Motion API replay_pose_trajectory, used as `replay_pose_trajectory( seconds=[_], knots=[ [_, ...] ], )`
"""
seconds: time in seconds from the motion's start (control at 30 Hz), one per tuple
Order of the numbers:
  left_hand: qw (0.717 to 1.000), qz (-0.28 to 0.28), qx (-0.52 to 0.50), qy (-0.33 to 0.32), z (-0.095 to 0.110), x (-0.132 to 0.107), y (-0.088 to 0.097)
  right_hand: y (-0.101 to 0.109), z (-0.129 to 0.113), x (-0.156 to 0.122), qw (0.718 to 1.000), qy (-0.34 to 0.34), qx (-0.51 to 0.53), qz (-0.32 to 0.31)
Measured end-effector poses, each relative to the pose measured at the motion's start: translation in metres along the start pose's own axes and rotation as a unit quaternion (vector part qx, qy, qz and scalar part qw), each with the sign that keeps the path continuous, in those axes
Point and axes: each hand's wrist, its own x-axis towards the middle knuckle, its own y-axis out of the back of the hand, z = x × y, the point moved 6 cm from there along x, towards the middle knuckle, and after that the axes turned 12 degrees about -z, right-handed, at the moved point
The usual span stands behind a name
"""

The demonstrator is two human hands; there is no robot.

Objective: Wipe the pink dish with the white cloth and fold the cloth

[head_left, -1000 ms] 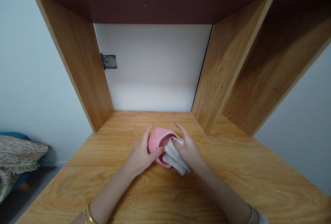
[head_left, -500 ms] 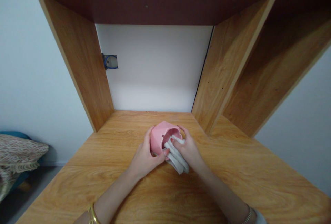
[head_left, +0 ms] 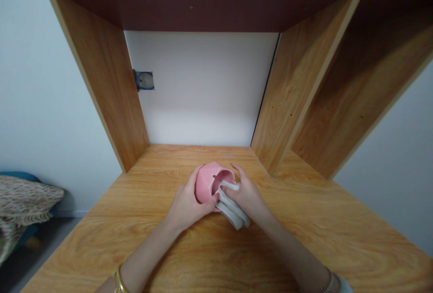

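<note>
A pink faceted bowl-like pot (head_left: pixel 205 182) is tilted on its side, its notched opening turned toward me and to the right. My left hand (head_left: pixel 189 202) is wrapped around its left side, with the thumb at the lower rim. My right hand (head_left: pixel 248 196) pinches a folded pale grey cloth (head_left: pixel 233 209) at the opening. Part of the cloth lies over the rim and its folded end hangs below. The right index finger stretches up beside the pot's right edge. Whether the pot touches the desk is hidden.
The wooden desk (head_left: pixel 216 257) spreads beneath both arms. Upright wooden panels (head_left: pixel 101 81) and a shelf (head_left: pixel 203 11) frame the white back panel (head_left: pixel 203 90), which has a cut-out with blue cable (head_left: pixel 145 81). A patterned fringed throw (head_left: pixel 27 196) lies at the far left.
The right hand has drawn the cloth slightly out of the opening, down and to the right. The pot has shifted a little lower and left, still in the left hand.
</note>
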Motion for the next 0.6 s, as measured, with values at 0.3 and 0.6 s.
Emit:
replay_pose_trajectory(
  seconds=[0.3, 0.6],
  knots=[
    [0.999, -0.023, 0.04, 0.006, 0.0, -0.001, -0.001, -0.001, -0.002, 0.001, 0.996, -0.011, -0.085, -0.015],
    [0.998, -0.04, 0.044, 0.017, -0.004, 0.001, -0.005, 0.006, -0.014, -0.007, 0.988, 0.014, -0.155, -0.019]
  ],
)
